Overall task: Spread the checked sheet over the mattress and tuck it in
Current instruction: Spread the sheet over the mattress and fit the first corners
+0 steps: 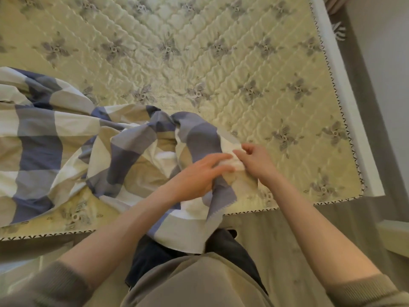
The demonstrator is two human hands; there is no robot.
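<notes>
While the blue, white and beige checked cotton sheet (pixel 66 134) lies bunched over the near left part of the cream quilted mattress (pixel 243 63), one flap hanging over the near edge against my legs, my hands meet at its hem close to that edge. My right hand (pixel 254 162) pinches the white hem. My left hand (pixel 199 173) lies just beside it, fingers almost straight, pressing the fold. The heap's long axis runs leftward along the near edge, away from my hands. I judge the hem must travel right and away over bare mattress, and the right hand is nearer.
</notes>
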